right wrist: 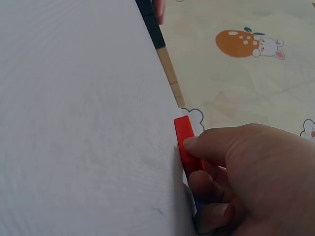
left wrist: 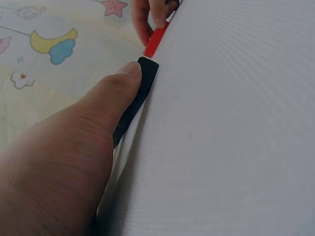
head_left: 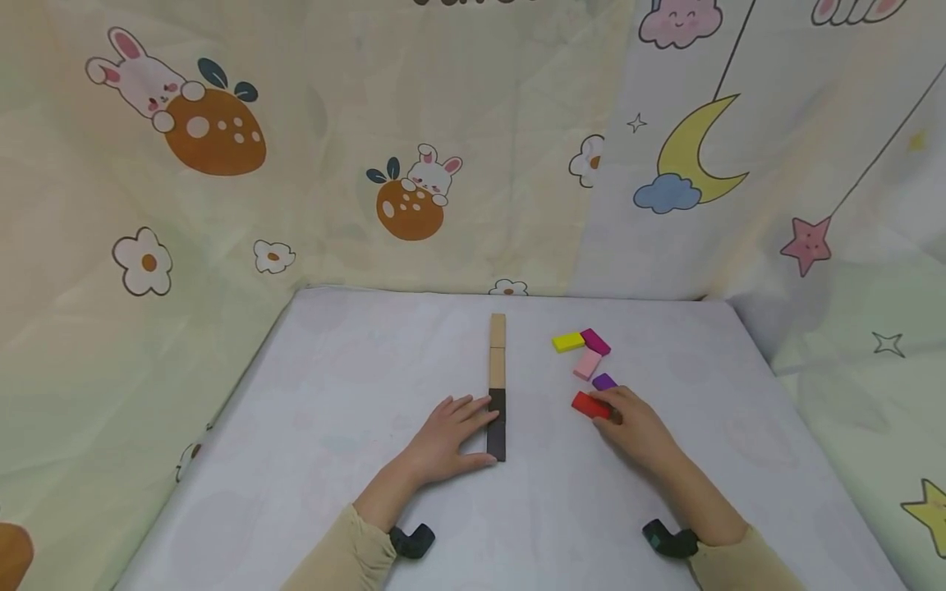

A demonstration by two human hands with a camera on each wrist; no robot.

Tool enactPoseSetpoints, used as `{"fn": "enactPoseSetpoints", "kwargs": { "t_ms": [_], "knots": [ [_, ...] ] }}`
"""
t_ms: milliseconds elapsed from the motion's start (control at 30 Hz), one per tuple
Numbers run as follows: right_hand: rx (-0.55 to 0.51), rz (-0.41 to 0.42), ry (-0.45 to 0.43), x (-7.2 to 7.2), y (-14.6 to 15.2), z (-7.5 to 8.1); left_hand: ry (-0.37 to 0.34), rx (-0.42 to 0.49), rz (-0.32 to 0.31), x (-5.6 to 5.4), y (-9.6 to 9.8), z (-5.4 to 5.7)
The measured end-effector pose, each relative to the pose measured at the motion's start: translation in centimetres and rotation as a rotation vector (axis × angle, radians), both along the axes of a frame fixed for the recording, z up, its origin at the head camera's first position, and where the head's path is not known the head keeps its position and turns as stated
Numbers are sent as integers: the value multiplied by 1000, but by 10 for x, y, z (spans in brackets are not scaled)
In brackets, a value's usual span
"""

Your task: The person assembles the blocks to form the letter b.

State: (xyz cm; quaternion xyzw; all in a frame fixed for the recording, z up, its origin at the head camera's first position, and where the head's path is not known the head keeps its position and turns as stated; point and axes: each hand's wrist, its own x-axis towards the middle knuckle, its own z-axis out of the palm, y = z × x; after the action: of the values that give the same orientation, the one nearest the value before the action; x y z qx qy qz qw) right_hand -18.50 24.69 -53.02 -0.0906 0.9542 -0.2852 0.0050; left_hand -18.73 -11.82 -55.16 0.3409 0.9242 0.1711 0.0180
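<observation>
Black blocks (head_left: 497, 439): these 2 seemed at risk of slipping crooked under a sideways push.
Red block (head_left: 588, 404): was right of these, near the purple block (head_left: 603, 382); a weak pinch risked dropping it.
Left hand (head_left: 446, 442): was spread, touched the black blocks.
Right hand (head_left: 637, 425): curled, pinched the red block.

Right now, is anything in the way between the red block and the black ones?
Nothing visible. Only white table lies between the red block in the right hand and the black blocks; the left hand touches them from the other side.

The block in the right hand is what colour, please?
Red; the right wrist view shows the block best.
</observation>
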Motion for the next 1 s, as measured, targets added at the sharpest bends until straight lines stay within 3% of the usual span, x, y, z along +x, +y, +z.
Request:
{"fn": "enactPoseSetpoints", "kwargs": {
  "t_ms": [467,1000],
  "knots": [
    [-114,-25,-12,-7,-19,12,0,9,-2,1,0,3],
    [-148,-24,-82,-63,-61,25,-8,-9,8,0,1,0]
  ]
}}
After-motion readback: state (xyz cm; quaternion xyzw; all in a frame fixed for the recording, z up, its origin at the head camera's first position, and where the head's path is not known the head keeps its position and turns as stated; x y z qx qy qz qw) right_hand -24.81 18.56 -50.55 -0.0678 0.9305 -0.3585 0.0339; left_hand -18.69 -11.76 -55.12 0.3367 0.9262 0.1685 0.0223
